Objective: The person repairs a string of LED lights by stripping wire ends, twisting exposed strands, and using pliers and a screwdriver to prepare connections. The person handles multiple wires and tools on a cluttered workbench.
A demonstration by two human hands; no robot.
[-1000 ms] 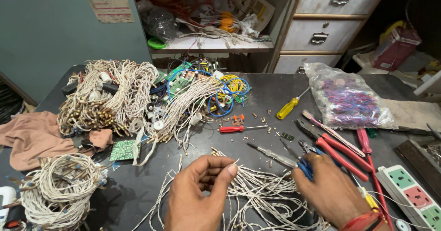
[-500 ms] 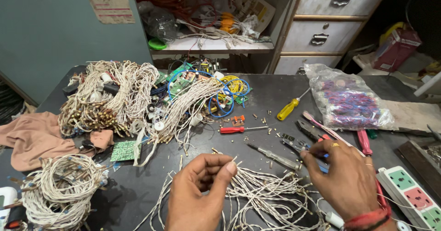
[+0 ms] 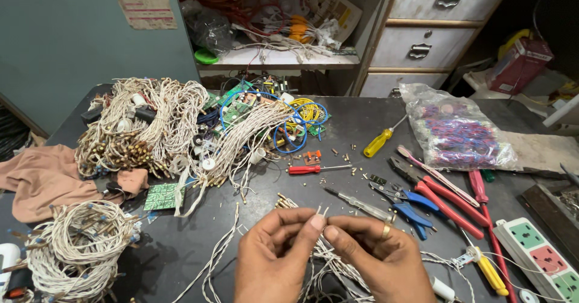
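Observation:
My left hand [image 3: 276, 256] and my right hand [image 3: 379, 256] meet low in the middle of the view, fingertips pinched together on a thin white wire [image 3: 321, 211] whose two bare ends stick up between them. The wire belongs to a loose heap of white twisted wires [image 3: 329, 261] lying on the dark table under my hands. My right hand wears a ring. A thin screwdriver [image 3: 360, 203] lies just beyond my right fingers.
Blue-handled pliers [image 3: 410, 205], red-handled pliers [image 3: 449, 203], a red screwdriver [image 3: 313, 169] and a yellow screwdriver [image 3: 379, 141] lie right of centre. Coils of white wire [image 3: 78, 255], a large wire pile [image 3: 145, 128], a green circuit board [image 3: 161, 196], a plastic bag [image 3: 455, 128] and a power strip [image 3: 543, 255] surround them.
My right hand has come back left from the blue pliers at the right and joined my left hand. Both now pinch the wire ends together; the left hand barely moved.

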